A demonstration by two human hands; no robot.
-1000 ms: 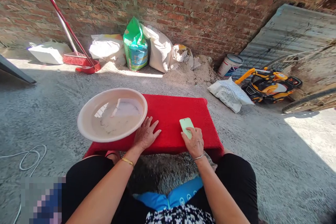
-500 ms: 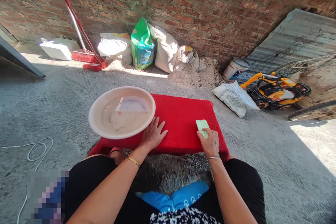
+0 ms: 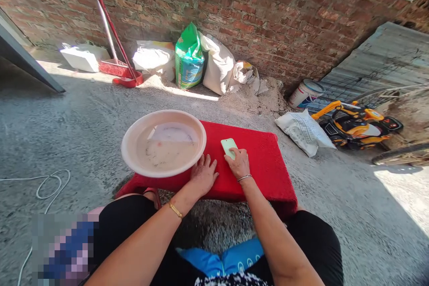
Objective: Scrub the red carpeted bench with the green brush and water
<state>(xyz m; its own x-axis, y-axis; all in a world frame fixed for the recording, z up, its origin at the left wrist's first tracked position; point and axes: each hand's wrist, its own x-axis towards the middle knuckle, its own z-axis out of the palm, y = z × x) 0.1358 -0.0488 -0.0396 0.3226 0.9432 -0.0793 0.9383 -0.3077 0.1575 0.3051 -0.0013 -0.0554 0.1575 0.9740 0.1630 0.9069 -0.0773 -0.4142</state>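
A red cloth [image 3: 258, 161] covers a low table between my knees. My left hand [image 3: 204, 175] rests flat on it with fingers spread, close against the rim of a wide pale basin [image 3: 129, 154]. Cloudy water [image 3: 167, 149] with dark specks fills part of this basin. With its fingers round the near end, my right hand [image 3: 239, 163] holds a pale green flat block [image 3: 228, 144] with rounded corners down on the cloth. Its underside is hidden, and I cannot tell exactly what it is.
Along the brick wall [image 3: 254, 13] stand a broom and red dustpan [image 3: 129, 81], a green bag [image 3: 189, 60], white sacks [image 3: 217, 65] and a bucket [image 3: 305, 94]. A yellow toy digger [image 3: 362, 127] is at right. A white cable [image 3: 55, 183] lies on the floor at left.
My right hand has slid the pale green block left across the cloth, nearer my left hand. My left hand stays flat by the basin. The whole view has shifted slightly.
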